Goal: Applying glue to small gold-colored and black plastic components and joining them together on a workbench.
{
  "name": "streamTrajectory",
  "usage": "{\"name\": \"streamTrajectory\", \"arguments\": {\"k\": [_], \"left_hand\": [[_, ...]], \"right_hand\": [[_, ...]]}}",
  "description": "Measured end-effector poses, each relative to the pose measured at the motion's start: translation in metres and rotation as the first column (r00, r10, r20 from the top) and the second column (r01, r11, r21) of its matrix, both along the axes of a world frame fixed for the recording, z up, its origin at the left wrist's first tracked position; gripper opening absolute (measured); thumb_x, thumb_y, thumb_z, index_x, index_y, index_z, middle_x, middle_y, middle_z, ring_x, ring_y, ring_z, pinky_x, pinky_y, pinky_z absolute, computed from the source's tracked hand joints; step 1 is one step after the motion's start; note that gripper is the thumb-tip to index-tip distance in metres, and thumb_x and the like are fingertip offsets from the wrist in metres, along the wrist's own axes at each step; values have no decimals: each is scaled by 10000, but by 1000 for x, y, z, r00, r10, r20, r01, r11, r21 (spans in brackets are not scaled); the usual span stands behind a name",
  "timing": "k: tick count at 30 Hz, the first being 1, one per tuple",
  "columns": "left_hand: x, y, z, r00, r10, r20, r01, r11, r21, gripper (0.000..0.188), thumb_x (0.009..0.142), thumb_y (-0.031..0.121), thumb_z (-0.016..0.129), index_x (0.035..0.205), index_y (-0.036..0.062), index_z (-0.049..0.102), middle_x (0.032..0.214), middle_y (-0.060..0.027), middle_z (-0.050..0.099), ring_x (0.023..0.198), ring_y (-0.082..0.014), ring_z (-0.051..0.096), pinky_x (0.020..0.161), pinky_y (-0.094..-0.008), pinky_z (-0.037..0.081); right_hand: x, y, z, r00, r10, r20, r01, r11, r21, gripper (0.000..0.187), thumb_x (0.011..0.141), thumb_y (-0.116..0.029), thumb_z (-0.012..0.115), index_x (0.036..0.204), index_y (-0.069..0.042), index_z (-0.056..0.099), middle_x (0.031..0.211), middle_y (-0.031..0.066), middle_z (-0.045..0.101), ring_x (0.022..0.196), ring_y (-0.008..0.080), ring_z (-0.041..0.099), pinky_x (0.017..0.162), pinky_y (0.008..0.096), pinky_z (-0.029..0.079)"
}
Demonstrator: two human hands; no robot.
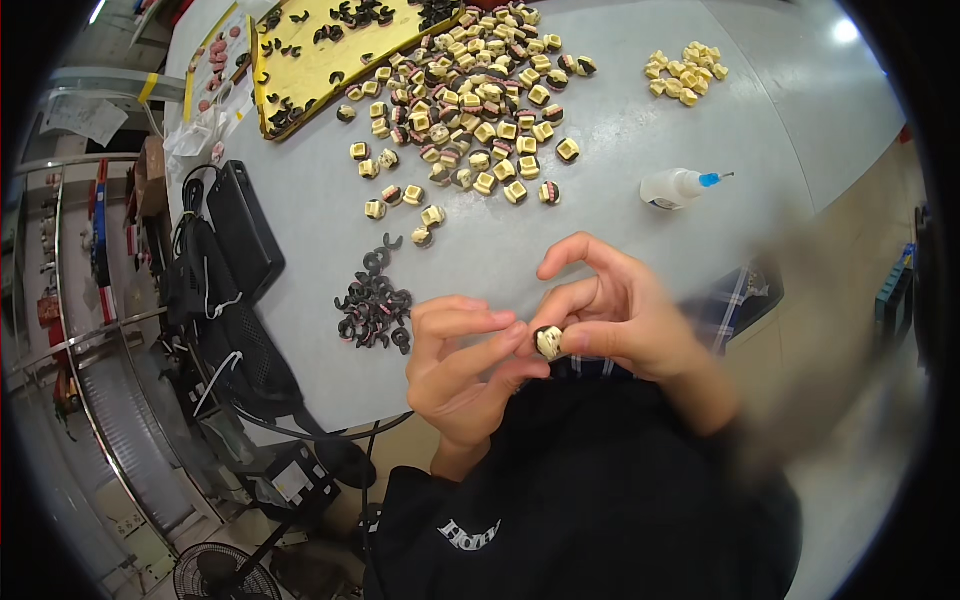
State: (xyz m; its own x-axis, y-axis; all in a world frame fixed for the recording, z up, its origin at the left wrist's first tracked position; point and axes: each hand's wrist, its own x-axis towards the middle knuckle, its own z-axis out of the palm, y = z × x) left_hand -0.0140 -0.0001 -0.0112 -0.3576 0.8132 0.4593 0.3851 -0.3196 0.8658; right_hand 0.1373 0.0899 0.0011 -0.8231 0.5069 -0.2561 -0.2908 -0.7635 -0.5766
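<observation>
My right hand (625, 315) pinches a small cream figurine piece (548, 343) with a black part along its edge, between thumb and bent index finger. Close beside that piece is my left hand (462, 365), its fingers stretched apart and the index and thumb tips near it. Whether the left fingertips touch it, I cannot tell. Left of my left hand lies a pile of small black curved pieces (375, 308). Farther off spreads a big heap of cream and black pieces (475, 100), many with a square hollow and some with pink parts.
A white squeeze bottle (672, 188) with a blue needle tip lies at the right. Behind it sits a cluster of plain cream pieces (688, 73). A yellow tray (310, 70) with black pieces stands far left. A black box-shaped device (248, 230) and cables line the table's left edge.
</observation>
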Motion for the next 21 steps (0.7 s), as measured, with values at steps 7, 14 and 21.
{"name": "streamTrajectory", "arguments": {"k": [7,14,21], "left_hand": [[-6,0,-3,996,-42,-75,42,999,1,373,643,271,799,901,43,655,912,-73,583,895,-233,495,773,-350,414],[-2,1,1,1000,-20,-19,19,999,-39,274,697,204,767,868,27,647,901,-82,588,893,-234,500,776,-341,417],[-4,1,1,993,-71,-90,68,997,-39,270,701,194,760,874,19,650,872,-79,593,899,-245,510,770,-337,422]], "right_hand": [[-5,-6,1,1000,1,18,-2,1000,29,409,819,-12,631,1145,-4,384,918,133,642,863,158,616,773,264,484],[-8,-7,1,1000,-6,30,5,999,36,415,813,-9,638,1142,-4,387,934,129,639,863,155,615,778,263,486],[-6,-7,5,1000,-8,7,7,998,54,438,793,6,654,1139,-5,386,924,126,633,861,157,614,771,260,488]]}}
